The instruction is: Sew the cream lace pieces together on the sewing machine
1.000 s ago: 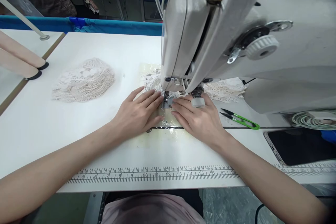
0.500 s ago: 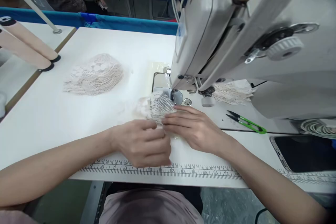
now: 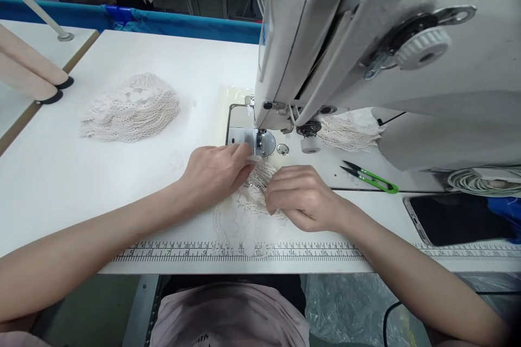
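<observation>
A cream lace piece [image 3: 248, 211] lies in front of the sewing machine's needle plate [image 3: 241, 135], its lower part spread over the printed ruler. My left hand [image 3: 222, 168] pinches the lace's upper edge just before the presser foot [image 3: 259, 138]. On the right side of the lace, my right hand [image 3: 299, 195] is closed on it with curled fingers. Both fingertips are partly hidden, and the lace between them is bunched. The sewing machine head [image 3: 288, 43] stands directly above and behind the hands.
A stack of lace pieces [image 3: 132, 108] lies on the left, with more lace [image 3: 350, 130] behind the needle. Green thread snips [image 3: 370, 176] and a phone [image 3: 456, 219] are at the right. Thread cones [image 3: 30, 65] stand at the far left, and a ruler strip [image 3: 183, 251] runs along the front edge.
The lace has come away from under the presser foot toward me and turned. My left hand has moved up to its top edge; my right hand has curled its fingers. The view has shifted slightly.
</observation>
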A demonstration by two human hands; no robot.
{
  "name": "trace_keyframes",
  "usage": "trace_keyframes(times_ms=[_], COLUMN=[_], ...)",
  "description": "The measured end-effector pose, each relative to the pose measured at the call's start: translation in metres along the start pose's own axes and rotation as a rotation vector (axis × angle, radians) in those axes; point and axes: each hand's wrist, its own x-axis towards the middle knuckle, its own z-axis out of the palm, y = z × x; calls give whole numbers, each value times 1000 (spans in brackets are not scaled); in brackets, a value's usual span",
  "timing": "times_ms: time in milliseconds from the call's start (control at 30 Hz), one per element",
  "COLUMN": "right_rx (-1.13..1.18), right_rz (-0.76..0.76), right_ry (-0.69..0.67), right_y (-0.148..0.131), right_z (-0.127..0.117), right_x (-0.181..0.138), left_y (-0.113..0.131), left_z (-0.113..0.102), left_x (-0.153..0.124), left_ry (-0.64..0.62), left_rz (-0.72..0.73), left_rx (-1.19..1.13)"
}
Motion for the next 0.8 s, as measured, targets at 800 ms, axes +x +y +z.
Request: trace_keyframes(times_ms=[800], right_rx=[8], right_rz=[416], right_ry=[306], right_y=[-8], right_z=[8], right_x=[2], left_y=[-7], left_z=[-11], left_x=[-4], left_ry=[347], left_rz=[243], left_rx=[-211])
